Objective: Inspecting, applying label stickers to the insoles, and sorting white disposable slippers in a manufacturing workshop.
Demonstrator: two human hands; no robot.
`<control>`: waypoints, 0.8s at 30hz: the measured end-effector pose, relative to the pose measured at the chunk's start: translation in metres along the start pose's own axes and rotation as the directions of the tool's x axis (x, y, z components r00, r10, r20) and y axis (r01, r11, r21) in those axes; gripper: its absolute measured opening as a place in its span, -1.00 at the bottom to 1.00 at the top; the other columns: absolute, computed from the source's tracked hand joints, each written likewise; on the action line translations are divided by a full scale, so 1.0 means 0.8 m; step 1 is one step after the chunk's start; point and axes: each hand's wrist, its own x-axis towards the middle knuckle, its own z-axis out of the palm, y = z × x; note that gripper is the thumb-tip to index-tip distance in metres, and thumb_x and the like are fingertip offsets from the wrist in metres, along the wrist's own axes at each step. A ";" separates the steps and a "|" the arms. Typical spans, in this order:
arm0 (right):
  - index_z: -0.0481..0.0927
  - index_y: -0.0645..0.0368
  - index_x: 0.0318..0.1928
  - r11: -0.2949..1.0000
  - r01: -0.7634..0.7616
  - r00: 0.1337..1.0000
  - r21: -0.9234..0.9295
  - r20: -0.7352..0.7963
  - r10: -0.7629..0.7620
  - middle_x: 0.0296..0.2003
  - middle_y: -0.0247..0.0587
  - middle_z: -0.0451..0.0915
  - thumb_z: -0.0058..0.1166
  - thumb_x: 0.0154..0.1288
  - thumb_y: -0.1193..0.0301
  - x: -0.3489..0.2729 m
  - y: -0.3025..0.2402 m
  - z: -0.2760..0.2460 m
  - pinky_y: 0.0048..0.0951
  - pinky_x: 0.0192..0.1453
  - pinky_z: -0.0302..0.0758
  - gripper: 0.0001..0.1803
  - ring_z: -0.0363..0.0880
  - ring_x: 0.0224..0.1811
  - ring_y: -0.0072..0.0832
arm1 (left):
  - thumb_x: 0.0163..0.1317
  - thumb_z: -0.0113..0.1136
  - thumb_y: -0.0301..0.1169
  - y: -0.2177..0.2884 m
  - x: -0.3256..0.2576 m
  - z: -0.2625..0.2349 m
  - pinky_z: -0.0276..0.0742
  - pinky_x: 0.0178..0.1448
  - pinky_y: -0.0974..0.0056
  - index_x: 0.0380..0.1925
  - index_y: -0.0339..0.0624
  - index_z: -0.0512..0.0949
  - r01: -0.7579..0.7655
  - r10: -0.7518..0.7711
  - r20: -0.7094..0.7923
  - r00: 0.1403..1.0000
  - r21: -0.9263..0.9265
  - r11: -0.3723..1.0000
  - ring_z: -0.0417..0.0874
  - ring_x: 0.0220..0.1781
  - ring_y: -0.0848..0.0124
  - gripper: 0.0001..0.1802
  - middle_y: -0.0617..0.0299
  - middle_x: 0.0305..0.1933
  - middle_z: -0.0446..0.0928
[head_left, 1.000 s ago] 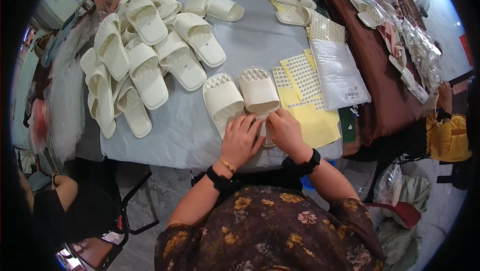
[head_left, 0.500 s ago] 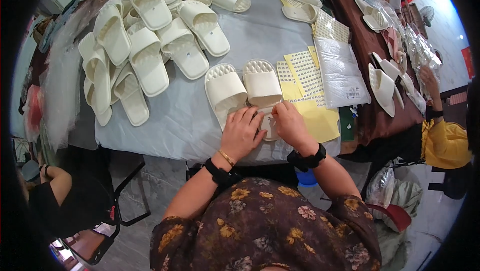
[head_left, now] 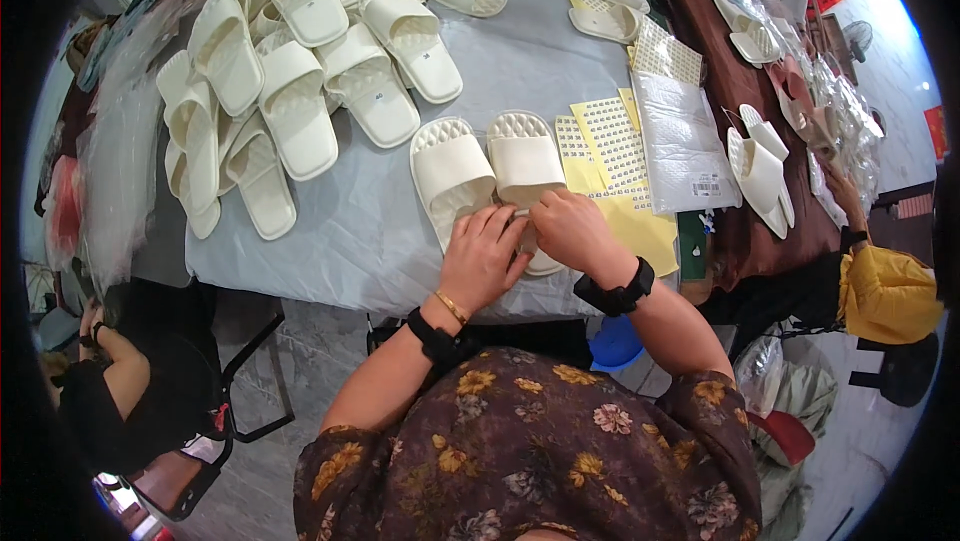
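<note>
Two cream slippers with quilted toe ends lie side by side near the table's front edge, their toes pointing away from me. My left hand (head_left: 480,259) rests over the left slipper (head_left: 453,176) and the inner edge of its neighbour, fingers stretched forward and thumb apart. At the right slipper (head_left: 529,167), my right hand (head_left: 580,231) is closed with the fingertips pinched just below the strap. Whatever those fingertips hold is hidden. Both hands cover much of the heel ends. Yellow sheets of small printed stickers (head_left: 612,146) lie right of the slippers.
A heap of cream slippers (head_left: 300,111) covers the table's back left. A white padded envelope (head_left: 685,146) lies right of the stickers. More slippers (head_left: 757,176) are on the brown-covered table (head_left: 690,36), where another person's hand (head_left: 845,196) reaches in. Another person's arm (head_left: 125,356) is at left.
My right hand has shifted slightly left and away from me, toward the right slipper's strap. My left hand stays nearly in place. At right, the other person's hand has moved nearer and slippers there lie differently.
</note>
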 end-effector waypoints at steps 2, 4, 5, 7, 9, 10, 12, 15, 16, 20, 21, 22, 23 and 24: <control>0.59 0.14 -0.40 0.999 0.047 0.999 -0.007 0.008 -0.047 -0.35 -0.16 0.58 0.09 0.12 0.44 0.002 0.003 0.004 -0.18 -0.12 0.57 -0.93 0.62 -0.20 -0.19 | 0.12 0.34 -0.21 -0.001 0.000 0.002 0.30 0.31 0.05 0.08 -0.11 0.54 -0.001 0.001 -0.006 1.000 0.006 1.000 0.44 0.26 0.17 -0.49 0.16 0.20 0.47; 0.58 0.15 -0.36 0.996 0.075 0.997 0.042 0.008 -0.075 -0.36 -0.15 0.57 0.10 0.11 0.44 0.001 0.008 0.005 -0.18 -0.11 0.57 -0.92 0.61 -0.20 -0.17 | 0.13 0.34 -0.20 -0.002 -0.001 0.003 0.30 0.31 0.05 0.09 -0.11 0.54 0.000 0.001 -0.011 1.000 0.012 1.000 0.44 0.26 0.17 -0.48 0.16 0.20 0.47; 0.58 0.15 -0.36 0.996 0.080 0.997 0.040 0.009 -0.080 -0.36 -0.15 0.57 0.10 0.11 0.44 -0.001 0.010 0.004 -0.18 -0.11 0.57 -0.92 0.61 -0.20 -0.17 | 0.13 0.34 -0.19 -0.001 -0.001 0.002 0.30 0.31 0.05 0.09 -0.11 0.54 -0.006 0.006 -0.009 1.000 0.006 1.000 0.44 0.26 0.17 -0.48 0.16 0.20 0.47; 0.56 0.16 -0.33 0.988 0.092 0.994 0.128 -0.073 -0.084 -0.36 -0.12 0.55 0.11 0.10 0.46 -0.008 0.013 0.003 -0.16 -0.12 0.57 -0.90 0.59 -0.21 -0.12 | 0.14 0.33 -0.18 0.000 0.000 0.000 0.30 0.31 0.05 0.10 -0.11 0.54 -0.009 0.009 -0.010 1.000 -0.001 1.000 0.44 0.26 0.17 -0.48 0.16 0.20 0.47; 0.55 0.17 -0.33 0.979 0.068 0.995 0.191 -0.086 -0.052 -0.36 -0.11 0.54 0.12 0.10 0.47 -0.015 0.016 0.003 -0.15 -0.13 0.57 -0.90 0.58 -0.22 -0.10 | 0.13 0.33 -0.17 0.001 0.001 -0.003 0.29 0.32 0.08 0.09 -0.16 0.54 -0.021 0.021 -0.005 1.000 0.012 1.000 0.43 0.27 0.19 -0.47 0.14 0.19 0.47; 0.54 0.18 -0.33 0.966 0.043 0.995 0.254 -0.099 -0.019 -0.36 -0.09 0.53 0.13 0.11 0.48 -0.018 0.016 0.002 -0.14 -0.14 0.56 -0.91 0.58 -0.22 -0.08 | 0.13 0.33 -0.17 0.002 0.001 -0.004 0.29 0.32 0.08 0.09 -0.16 0.54 -0.020 0.020 -0.005 1.000 0.011 1.000 0.43 0.27 0.19 -0.47 0.14 0.19 0.47; 0.55 0.18 -0.32 0.939 -0.006 0.995 0.343 -0.096 0.041 -0.35 -0.09 0.53 0.14 0.13 0.48 -0.022 0.015 -0.003 -0.14 -0.14 0.56 -0.91 0.58 -0.22 -0.07 | 0.14 0.33 -0.17 0.002 0.002 -0.005 0.29 0.31 0.08 0.08 -0.15 0.54 -0.017 0.017 0.001 1.000 0.015 1.000 0.43 0.27 0.19 -0.47 0.14 0.19 0.47; 0.58 0.17 -0.31 0.909 -0.043 0.988 0.414 -0.120 0.101 -0.34 -0.10 0.53 0.15 0.15 0.47 -0.029 0.008 -0.009 -0.15 -0.15 0.57 -0.91 0.58 -0.23 -0.07 | 0.14 0.34 -0.19 0.002 0.001 -0.005 0.29 0.31 0.06 0.10 -0.10 0.54 0.003 -0.003 0.010 1.000 -0.010 1.000 0.44 0.26 0.18 -0.48 0.16 0.20 0.47; 0.60 0.16 -0.30 0.917 -0.032 0.983 0.397 -0.151 0.100 -0.33 -0.11 0.54 0.16 0.17 0.47 -0.030 0.006 -0.009 -0.16 -0.15 0.57 -0.92 0.59 -0.23 -0.08 | 0.14 0.34 -0.19 0.001 0.001 -0.005 0.29 0.31 0.06 0.10 -0.10 0.54 0.003 -0.003 0.010 1.000 -0.011 1.000 0.44 0.26 0.18 -0.48 0.16 0.20 0.47; 0.62 0.16 -0.30 0.944 -0.001 0.969 0.331 -0.234 0.083 -0.32 -0.12 0.55 0.16 0.17 0.47 -0.033 0.001 0.002 -0.18 -0.15 0.57 -0.92 0.60 -0.23 -0.11 | 0.14 0.34 -0.20 0.000 0.000 -0.002 0.29 0.31 0.06 0.11 -0.11 0.54 -0.006 0.006 0.001 1.000 -0.006 1.000 0.44 0.26 0.17 -0.47 0.15 0.20 0.48; 0.61 0.16 -0.31 0.944 -0.001 0.969 0.330 -0.233 0.082 -0.32 -0.12 0.55 0.16 0.17 0.47 -0.032 0.002 0.006 -0.17 -0.14 0.57 -0.93 0.60 -0.22 -0.12 | 0.14 0.34 -0.19 0.001 0.001 -0.002 0.29 0.31 0.06 0.11 -0.11 0.53 -0.007 0.007 -0.003 1.000 -0.003 1.000 0.44 0.26 0.17 -0.47 0.15 0.20 0.48; 0.60 0.16 -0.32 0.944 0.000 0.969 0.330 -0.232 0.082 -0.32 -0.11 0.55 0.16 0.18 0.47 -0.032 0.003 0.008 -0.17 -0.14 0.56 -0.93 0.59 -0.21 -0.12 | 0.14 0.34 -0.19 0.002 0.001 -0.003 0.29 0.31 0.06 0.11 -0.11 0.53 -0.007 0.007 -0.004 1.000 -0.003 1.000 0.44 0.26 0.17 -0.47 0.15 0.20 0.48; 0.60 0.16 -0.32 0.944 0.000 0.969 0.330 -0.233 0.082 -0.32 -0.11 0.55 0.16 0.18 0.47 -0.031 0.003 0.009 -0.17 -0.14 0.56 -0.93 0.59 -0.21 -0.12 | 0.14 0.34 -0.19 0.002 0.002 -0.003 0.29 0.32 0.06 0.11 -0.12 0.53 -0.007 0.007 0.001 1.000 0.000 1.000 0.44 0.26 0.17 -0.47 0.15 0.20 0.48; 0.58 0.16 -0.32 0.952 -0.004 0.975 0.306 -0.209 0.071 -0.32 -0.10 0.54 0.15 0.18 0.47 -0.030 0.003 0.010 -0.15 -0.13 0.55 -0.94 0.58 -0.20 -0.11 | 0.14 0.33 -0.18 0.001 0.002 -0.004 0.29 0.32 0.06 0.11 -0.12 0.54 -0.008 0.008 0.006 1.000 0.002 1.000 0.44 0.26 0.17 -0.47 0.15 0.20 0.48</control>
